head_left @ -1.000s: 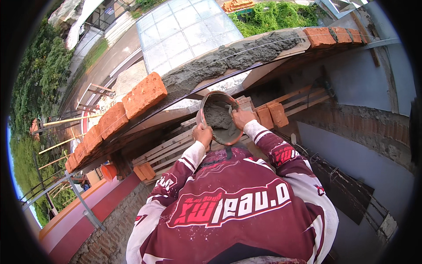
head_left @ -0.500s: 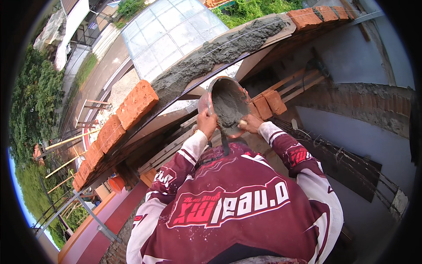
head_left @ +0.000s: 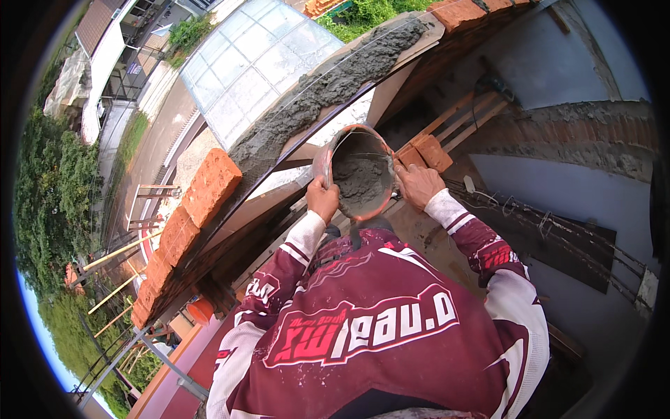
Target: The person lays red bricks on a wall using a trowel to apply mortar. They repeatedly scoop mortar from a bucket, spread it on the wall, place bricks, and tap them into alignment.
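Clock positions are read from the bucket, with 12 toward the top of the view. The bucket [head_left: 323, 165] is held in front of the person, on the near side of the brick wall, its open mouth tilted toward the wearer. Wet mortar [head_left: 363, 183] lies inside.

Left hand [head_left: 323, 200]: at 8 o'clock, clamped on the rim, wrist roughly in line with the forearm, elbow bent. Right hand [head_left: 420, 185]: at 3 o'clock, back of the hand upward, fingers against the rim; from here I cannot tell whether they close around it. Its forearm rises from 4 o'clock.

Surroundings: loose bricks [head_left: 433, 152] sit at 2 o'clock, just beyond the right hand, with wooden planks [head_left: 480, 127] farther out. Steel bars [head_left: 544, 225] run past between 3 and 4 o'clock. A mortar bed [head_left: 335, 85] tops the wall from 10 to 12 o'clock and stands between the bucket and a translucent panel roof [head_left: 258, 59]. Laid bricks [head_left: 212, 187] follow the wall from 9 to 8 o'clock; others [head_left: 457, 12] continue at 1 o'clock
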Action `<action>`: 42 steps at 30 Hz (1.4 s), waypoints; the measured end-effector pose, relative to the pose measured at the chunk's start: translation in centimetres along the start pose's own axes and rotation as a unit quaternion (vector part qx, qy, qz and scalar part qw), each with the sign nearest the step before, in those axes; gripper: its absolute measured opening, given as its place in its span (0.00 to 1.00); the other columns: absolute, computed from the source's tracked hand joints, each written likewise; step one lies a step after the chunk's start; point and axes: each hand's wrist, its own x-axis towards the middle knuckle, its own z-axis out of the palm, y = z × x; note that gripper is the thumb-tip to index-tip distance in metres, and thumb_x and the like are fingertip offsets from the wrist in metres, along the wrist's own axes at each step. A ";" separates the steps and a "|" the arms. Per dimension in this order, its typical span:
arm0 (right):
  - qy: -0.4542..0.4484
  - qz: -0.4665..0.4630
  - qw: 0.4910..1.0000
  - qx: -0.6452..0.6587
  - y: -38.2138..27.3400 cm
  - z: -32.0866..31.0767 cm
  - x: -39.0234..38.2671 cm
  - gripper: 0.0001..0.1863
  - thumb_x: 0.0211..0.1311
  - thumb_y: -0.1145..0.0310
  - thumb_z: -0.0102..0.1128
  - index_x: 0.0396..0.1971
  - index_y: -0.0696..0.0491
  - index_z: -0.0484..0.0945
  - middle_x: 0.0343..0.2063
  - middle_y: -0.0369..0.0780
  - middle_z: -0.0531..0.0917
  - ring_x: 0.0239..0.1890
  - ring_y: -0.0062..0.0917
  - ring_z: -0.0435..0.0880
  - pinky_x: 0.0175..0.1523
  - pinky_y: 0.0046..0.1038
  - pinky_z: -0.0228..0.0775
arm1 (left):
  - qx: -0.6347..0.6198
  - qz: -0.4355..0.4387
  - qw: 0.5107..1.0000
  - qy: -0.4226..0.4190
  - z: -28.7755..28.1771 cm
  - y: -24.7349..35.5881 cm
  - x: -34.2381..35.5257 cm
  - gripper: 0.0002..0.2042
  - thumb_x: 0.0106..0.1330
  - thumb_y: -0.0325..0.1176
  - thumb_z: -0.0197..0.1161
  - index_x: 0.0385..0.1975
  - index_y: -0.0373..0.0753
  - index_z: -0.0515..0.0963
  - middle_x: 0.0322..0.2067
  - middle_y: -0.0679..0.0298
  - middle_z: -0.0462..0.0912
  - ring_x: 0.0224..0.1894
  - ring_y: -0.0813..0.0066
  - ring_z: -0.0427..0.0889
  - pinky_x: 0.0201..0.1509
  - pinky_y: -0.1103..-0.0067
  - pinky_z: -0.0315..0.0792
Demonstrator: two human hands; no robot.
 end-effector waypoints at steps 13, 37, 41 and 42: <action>-0.156 0.011 0.924 0.348 -1.3 6.8 0.7 0.22 0.62 0.53 0.58 0.34 0.61 0.81 0.28 0.51 0.84 0.34 0.41 0.84 0.41 0.40 0.72 | -0.005 0.010 0.996 -0.088 0.5 3.4 1.4 0.03 0.52 0.22 0.55 0.26 0.33 0.74 0.19 0.64 0.75 0.17 0.76 0.73 0.20 0.78 0.69; -0.049 0.118 0.876 0.465 4.4 -5.1 -2.8 0.18 0.64 0.56 0.58 0.28 0.58 0.78 0.19 0.39 0.79 0.19 0.25 0.79 0.29 0.31 0.70 | -0.284 -0.274 0.918 -0.053 3.4 0.7 -0.5 0.07 0.56 0.20 0.53 0.34 0.33 0.66 0.25 0.55 0.75 0.22 0.65 0.77 0.19 0.72 0.77; 0.019 0.142 0.837 0.529 5.8 -11.0 -0.4 0.17 0.67 0.58 0.58 0.26 0.57 0.77 0.18 0.32 0.75 0.16 0.15 0.74 0.20 0.22 0.65 | -0.276 -0.288 0.916 -0.048 2.5 -3.2 -0.9 0.07 0.59 0.22 0.53 0.36 0.33 0.66 0.26 0.51 0.76 0.21 0.62 0.79 0.18 0.71 0.76; 0.038 0.160 0.834 0.527 6.2 -12.3 0.6 0.17 0.67 0.58 0.57 0.27 0.57 0.77 0.18 0.32 0.74 0.16 0.15 0.74 0.20 0.21 0.65 | -0.274 -0.294 0.915 -0.039 2.2 -3.4 -1.4 0.07 0.59 0.22 0.52 0.36 0.32 0.66 0.26 0.52 0.76 0.21 0.61 0.79 0.18 0.70 0.76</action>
